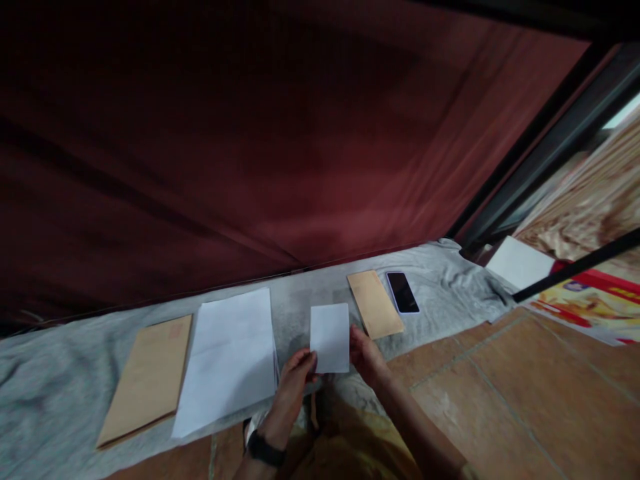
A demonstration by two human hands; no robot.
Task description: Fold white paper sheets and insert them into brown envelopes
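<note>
A small white sheet of paper [329,337], perhaps folded, is held up in front of me. My left hand [298,371] pinches its lower left corner, thumb on the near face. At the right edge of the sheet is my right hand [366,352], its fingers curled and partly hidden behind the paper. To the left lies a stack of larger white paper [230,360], and past it a pile of brown envelopes [146,380]. A single brown envelope [376,303] rests beyond my right hand.
A phone [403,292] with a dark screen lies right of the single envelope. Everything rests on a grey cloth [440,280]. Behind it hangs a dark red curtain [300,167]. At the right are a black metal bar [575,267], a red and yellow box [590,300] and tiled floor [520,387].
</note>
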